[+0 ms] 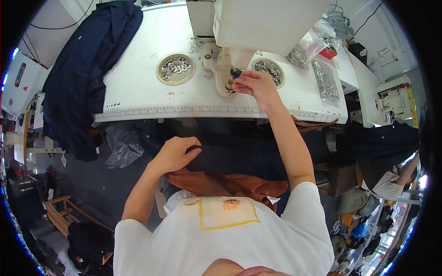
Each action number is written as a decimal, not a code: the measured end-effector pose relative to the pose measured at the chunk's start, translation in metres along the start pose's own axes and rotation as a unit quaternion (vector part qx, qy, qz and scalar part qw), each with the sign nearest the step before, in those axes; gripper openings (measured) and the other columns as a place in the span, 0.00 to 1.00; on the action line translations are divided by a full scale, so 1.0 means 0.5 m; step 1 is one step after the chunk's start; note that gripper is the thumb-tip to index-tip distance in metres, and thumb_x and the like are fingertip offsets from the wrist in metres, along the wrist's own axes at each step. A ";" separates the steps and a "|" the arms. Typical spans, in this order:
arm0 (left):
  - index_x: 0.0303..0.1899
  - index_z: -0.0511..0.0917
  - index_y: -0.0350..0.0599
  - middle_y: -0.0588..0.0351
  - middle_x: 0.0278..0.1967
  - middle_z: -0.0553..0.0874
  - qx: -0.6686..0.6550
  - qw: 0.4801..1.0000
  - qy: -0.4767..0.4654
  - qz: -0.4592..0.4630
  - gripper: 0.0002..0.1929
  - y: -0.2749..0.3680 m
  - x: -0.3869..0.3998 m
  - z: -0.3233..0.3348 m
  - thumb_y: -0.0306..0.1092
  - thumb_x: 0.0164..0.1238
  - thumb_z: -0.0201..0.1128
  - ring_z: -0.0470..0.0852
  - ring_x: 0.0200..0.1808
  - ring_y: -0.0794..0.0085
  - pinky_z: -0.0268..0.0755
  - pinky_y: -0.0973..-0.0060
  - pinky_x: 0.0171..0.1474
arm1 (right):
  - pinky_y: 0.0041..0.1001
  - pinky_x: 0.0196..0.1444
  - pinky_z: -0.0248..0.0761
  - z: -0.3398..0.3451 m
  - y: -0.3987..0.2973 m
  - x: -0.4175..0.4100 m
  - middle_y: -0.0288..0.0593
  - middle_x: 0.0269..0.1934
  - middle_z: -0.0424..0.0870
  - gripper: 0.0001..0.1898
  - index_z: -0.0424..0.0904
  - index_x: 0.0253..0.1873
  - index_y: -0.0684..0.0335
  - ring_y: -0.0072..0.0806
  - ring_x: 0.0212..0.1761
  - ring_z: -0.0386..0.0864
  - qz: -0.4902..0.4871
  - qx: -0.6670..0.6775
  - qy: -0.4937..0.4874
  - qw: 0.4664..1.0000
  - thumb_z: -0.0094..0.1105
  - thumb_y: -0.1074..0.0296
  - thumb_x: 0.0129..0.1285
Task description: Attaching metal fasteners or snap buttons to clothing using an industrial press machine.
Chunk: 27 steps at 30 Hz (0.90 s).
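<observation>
My right hand is at the die of a snap-fastening press, its fingertips pinched together beside the black upper punch; whether a small part is between them cannot be told. My left hand rests on dark navy fabric across my lap, thumb and forefinger apart, perhaps gripping the cloth. Left of the press, a round dish recessed in the tabletop holds silvery metal caps. Another dish, just right of my right hand, contains small metal fastener parts. Brown-lined cloth lies at my waist.
A navy garment drapes over the left end of the white table. A printed ruler runs along its front edge. Bags of metal fasteners lie at right. A person works at far right; a wooden chair stands lower left.
</observation>
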<state>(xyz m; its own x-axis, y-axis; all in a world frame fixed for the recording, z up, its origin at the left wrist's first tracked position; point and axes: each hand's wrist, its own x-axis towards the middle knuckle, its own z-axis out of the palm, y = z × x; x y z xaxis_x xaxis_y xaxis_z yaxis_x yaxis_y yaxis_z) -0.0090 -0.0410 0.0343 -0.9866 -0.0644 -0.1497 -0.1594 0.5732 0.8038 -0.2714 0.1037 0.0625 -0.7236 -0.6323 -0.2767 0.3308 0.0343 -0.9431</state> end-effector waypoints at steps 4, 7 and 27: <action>0.41 0.82 0.43 0.43 0.29 0.85 0.012 1.000 0.001 0.006 0.08 0.004 0.000 0.000 0.34 0.63 0.64 0.84 0.33 0.47 0.76 0.60 0.37 | 0.26 0.42 0.83 0.000 0.000 -0.002 0.49 0.36 0.86 0.08 0.81 0.44 0.76 0.33 0.36 0.87 0.016 0.017 -0.015 1.000 0.63 0.75 0.66; 0.41 0.81 0.40 0.44 0.29 0.84 0.011 1.000 0.007 0.016 0.08 0.003 -0.003 0.002 0.30 0.63 0.65 0.83 0.30 0.53 0.74 0.69 0.35 | 0.30 0.46 0.84 -0.007 0.004 0.002 0.52 0.41 0.86 0.09 0.78 0.48 0.76 0.37 0.41 0.87 0.039 0.045 -0.031 0.998 0.60 0.77 0.67; 0.41 0.81 0.39 0.44 0.30 0.84 0.010 1.000 0.014 0.013 0.08 0.008 -0.004 0.004 0.30 0.63 0.65 0.84 0.31 0.52 0.74 0.68 0.36 | 0.32 0.60 0.79 0.029 0.019 -0.044 0.55 0.49 0.81 0.14 0.70 0.55 0.77 0.39 0.53 0.82 0.092 0.313 -0.019 0.945 0.55 0.83 0.66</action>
<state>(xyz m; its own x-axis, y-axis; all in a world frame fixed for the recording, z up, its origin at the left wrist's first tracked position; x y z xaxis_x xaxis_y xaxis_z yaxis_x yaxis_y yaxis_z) -0.0078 -0.0370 0.0366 -0.9910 -0.0719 -0.1130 -0.1336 0.5913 0.7953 -0.2437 0.1067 0.0624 -0.6012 -0.6876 -0.4070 0.7507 -0.3116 -0.5825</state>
